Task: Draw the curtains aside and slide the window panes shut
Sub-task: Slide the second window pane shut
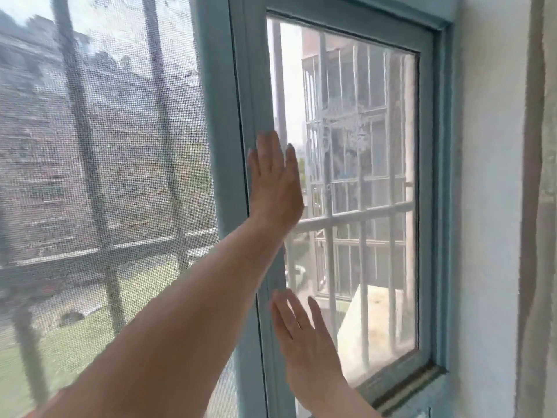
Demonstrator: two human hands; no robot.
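A sliding glass window pane (pixel 376 140) in a blue frame fills the right half of the opening and reaches the right jamb (pixel 443 182). Its left stile (pixel 254 86) runs down the middle of the view. My left hand (pixel 275 182) lies flat, fingers straight, against that stile and the glass edge at mid height. Lower on the same pane, my right hand (pixel 304 336) presses flat with its fingers spread. A pale curtain (pixel 542 224) hangs bunched at the far right, off the window.
An insect mesh screen (pixel 105 152) covers the left half of the opening. Outside are metal security bars (pixel 355 214), a neighbouring building and grass below. A white wall (pixel 491 206) separates the window frame from the curtain.
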